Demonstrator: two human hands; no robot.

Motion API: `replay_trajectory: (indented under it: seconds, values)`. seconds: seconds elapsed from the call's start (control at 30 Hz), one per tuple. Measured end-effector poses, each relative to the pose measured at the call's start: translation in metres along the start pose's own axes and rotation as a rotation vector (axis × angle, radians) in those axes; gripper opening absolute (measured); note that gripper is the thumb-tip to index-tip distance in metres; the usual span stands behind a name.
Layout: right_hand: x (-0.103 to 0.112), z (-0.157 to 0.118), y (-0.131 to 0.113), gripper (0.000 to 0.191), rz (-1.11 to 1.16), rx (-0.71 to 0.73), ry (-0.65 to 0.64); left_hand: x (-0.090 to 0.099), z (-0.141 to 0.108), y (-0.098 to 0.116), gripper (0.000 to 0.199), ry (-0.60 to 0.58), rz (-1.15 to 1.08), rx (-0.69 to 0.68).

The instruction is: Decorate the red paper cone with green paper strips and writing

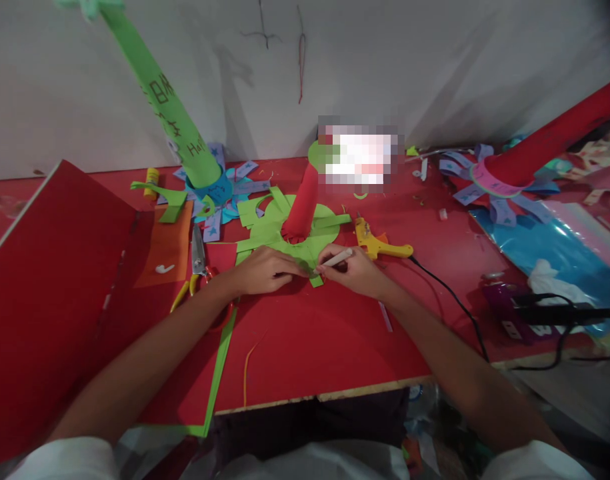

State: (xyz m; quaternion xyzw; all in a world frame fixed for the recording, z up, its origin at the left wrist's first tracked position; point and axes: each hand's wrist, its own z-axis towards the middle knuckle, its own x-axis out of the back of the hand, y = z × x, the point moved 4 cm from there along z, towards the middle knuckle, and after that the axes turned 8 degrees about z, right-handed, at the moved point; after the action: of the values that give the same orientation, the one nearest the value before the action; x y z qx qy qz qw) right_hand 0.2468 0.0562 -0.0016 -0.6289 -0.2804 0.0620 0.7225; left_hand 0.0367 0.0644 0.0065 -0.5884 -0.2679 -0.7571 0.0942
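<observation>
"What's the right hand got?"

"A white pen, pinched between thumb and fingers, its lower end slanting toward eight o'clock."

"And the paper being worked on?"

"The green base lies just beside that grip, toward eleven o'clock. One green strip pokes out of it toward six o'clock, right by the pen's lower end — whether the two touch, I can't make out from here."

"The left hand?"

"Over the near edge of the base, at nine o'clock from the right hand, with its fingertips close to the pen's tip. I can't tell if it's gripping the paper or only pressing on it."

"What's that standing up in the middle?"

"A red cone, rising out of the base and leaning toward one o'clock. It's near both hands, but neither one is on it."

"Anything else close to them?"

"A yellow glue gun on the red table, at two o'clock from the right hand, its black cord trailing off toward five. Scissors lie at ten o'clock from the left hand, beside an orange sheet. Farther off — a green tube with writing on it stands at eleven o'clock."
</observation>
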Motion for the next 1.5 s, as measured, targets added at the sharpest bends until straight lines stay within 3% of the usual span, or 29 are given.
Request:
replay_trajectory:
  seconds: [1.5]
  values:
    - [0.0011,0.0012,0.0032,0.019,-0.006,0.020,0.043,-0.0002,0.0008,0.0003,0.043,-0.011,-0.006,0.004]
